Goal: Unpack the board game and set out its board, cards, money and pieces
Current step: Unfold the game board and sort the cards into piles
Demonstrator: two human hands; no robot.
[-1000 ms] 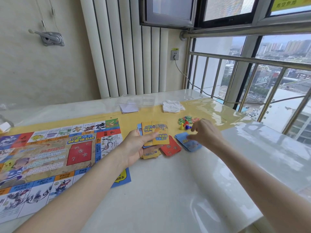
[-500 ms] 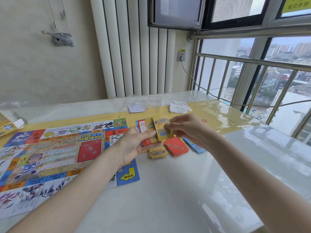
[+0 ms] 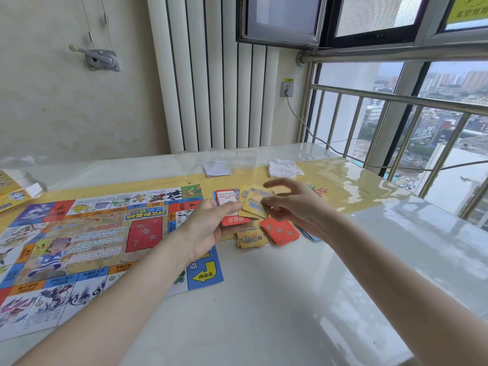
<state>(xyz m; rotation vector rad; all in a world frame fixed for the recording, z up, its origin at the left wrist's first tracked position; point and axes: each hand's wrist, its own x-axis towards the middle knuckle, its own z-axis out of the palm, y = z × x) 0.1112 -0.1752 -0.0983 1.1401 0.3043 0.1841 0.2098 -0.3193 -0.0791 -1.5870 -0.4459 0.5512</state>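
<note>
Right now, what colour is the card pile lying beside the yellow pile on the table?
Red, with pale characters; head view.

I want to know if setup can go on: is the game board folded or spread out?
Spread out. The game board lies flat on the table, its squares and centre panel face up.

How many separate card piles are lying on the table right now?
3: a yellow pile below the held cards, a red pile to its right, and a blue pile mostly hidden behind the right hand. Others may be hidden.
</note>
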